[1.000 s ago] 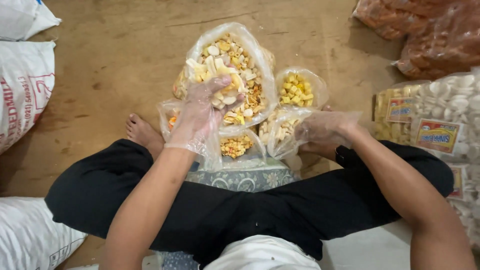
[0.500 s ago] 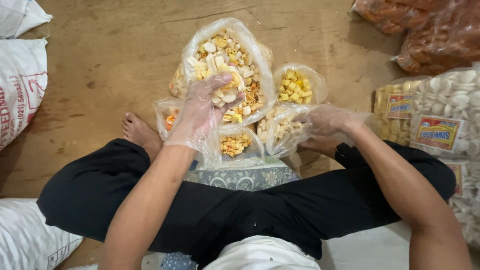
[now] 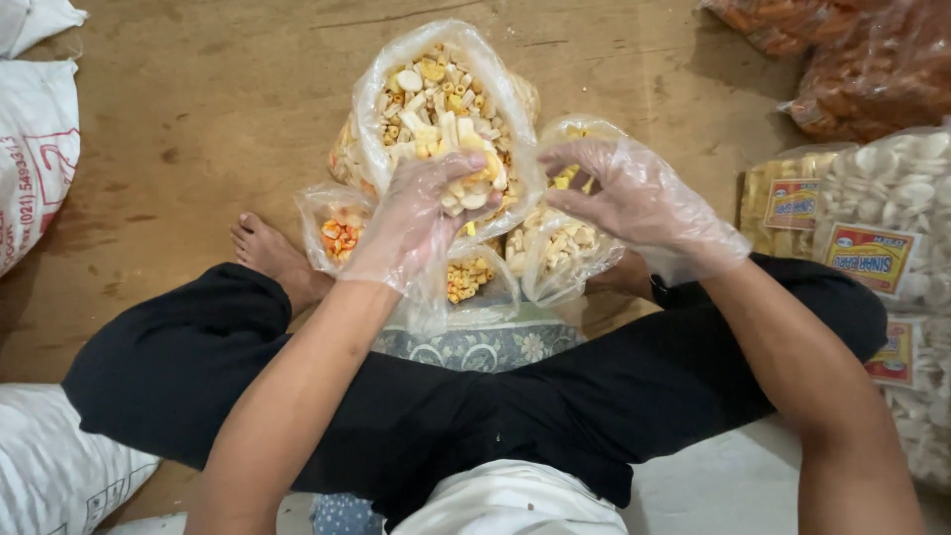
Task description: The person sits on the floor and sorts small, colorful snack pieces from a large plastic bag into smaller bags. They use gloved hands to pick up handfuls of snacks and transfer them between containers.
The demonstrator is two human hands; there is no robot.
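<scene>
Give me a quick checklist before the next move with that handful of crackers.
1. Left hand gloved, gripping a handful of crackers: ok.
2. Large bag open beneath that handful: ok.
3. Right hand gloved, over the small bags: ok.
4. Right hand holding anything: cannot tell.
5. Small bags upright, no spills on the floor: ok.
6. Packed bags at the right apart from the hands: ok.

A bare brown floor [image 3: 198,109], scuffed and stained, fills the upper part of the view under soft, even light. White woven sacks [image 3: 35,149] lie along its left edge. A pale mat [image 3: 713,485] covers the lower right corner.
</scene>
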